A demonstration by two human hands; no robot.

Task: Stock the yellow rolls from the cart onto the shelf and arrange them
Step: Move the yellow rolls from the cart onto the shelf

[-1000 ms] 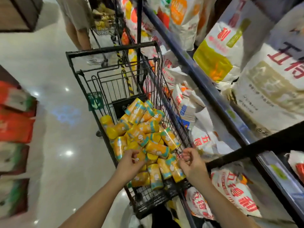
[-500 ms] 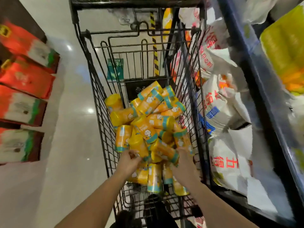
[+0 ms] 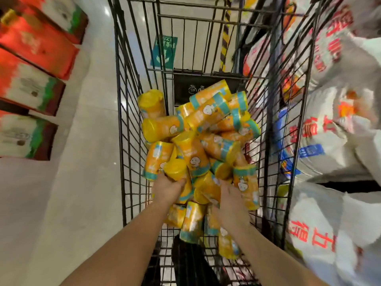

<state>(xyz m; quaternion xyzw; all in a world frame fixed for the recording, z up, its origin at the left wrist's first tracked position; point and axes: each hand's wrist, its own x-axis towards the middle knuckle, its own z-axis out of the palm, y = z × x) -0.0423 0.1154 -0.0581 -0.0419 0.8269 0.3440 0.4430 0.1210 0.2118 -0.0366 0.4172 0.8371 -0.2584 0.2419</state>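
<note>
Through the head camera I look straight down into the black wire cart (image 3: 123, 141), whose basket fills the middle of the view; the yellow rolls (image 3: 206, 129) lie heaped in a loose pile on the cart's floor, from about the middle of the basket to its near end, pointing every way; most lie on their sides with teal bands and a small white figure showing, and a few turn a plain yellow cap upward; my left hand (image 3: 168, 189) reaches in along the cart's left wall, and its fingers and thumb curl round a yellow-capped roll (image 3: 175, 169) at the near left edge of the pile; my right hand (image 3: 231, 196) is down in the pile nearer the right wall, back of the hand up, just beside a roll lying along that wall; its fingers are buried among the rolls, so I cannot tell whether it grips anything; a green sign (image 3: 164, 51) shows at the cart's far wall, above a dark panel (image 3: 198, 87); beyond the right wall, white sacks (image 3: 321, 141) with red lettering are stacked close against the wire; beyond the left wall lies pale floor (image 3: 86, 141), with red and white boxes (image 3: 31, 58) along its far side.
</note>
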